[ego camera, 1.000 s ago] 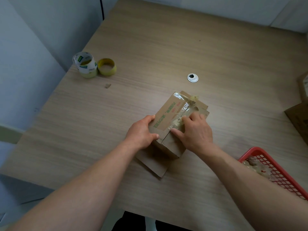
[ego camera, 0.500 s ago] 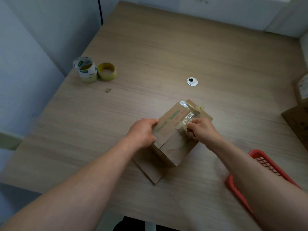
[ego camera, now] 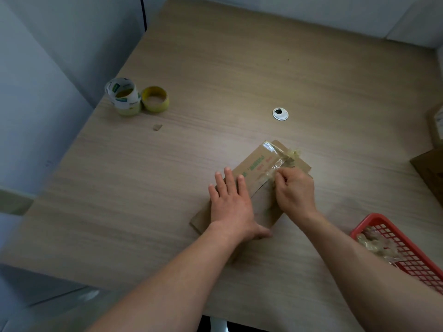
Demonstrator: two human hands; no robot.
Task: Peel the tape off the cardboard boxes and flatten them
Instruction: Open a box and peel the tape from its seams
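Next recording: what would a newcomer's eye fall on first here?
Mid-table, the left hand presses flat on the brown cardboard box while the right hand pinches clear tape along its seam. A red plastic mesh basket of crumpled tape sits lower right; yellowish tape rolls stand far left.

A: What's around you?
B: I see a pale wood-grain worktop point(ego camera: 215, 68), a bluish wall point(ego camera: 48, 68) along its left, a white wall point(ego camera: 287, 10) at its far edge.
A: Light?
B: Soft; the left wall sits shaded.
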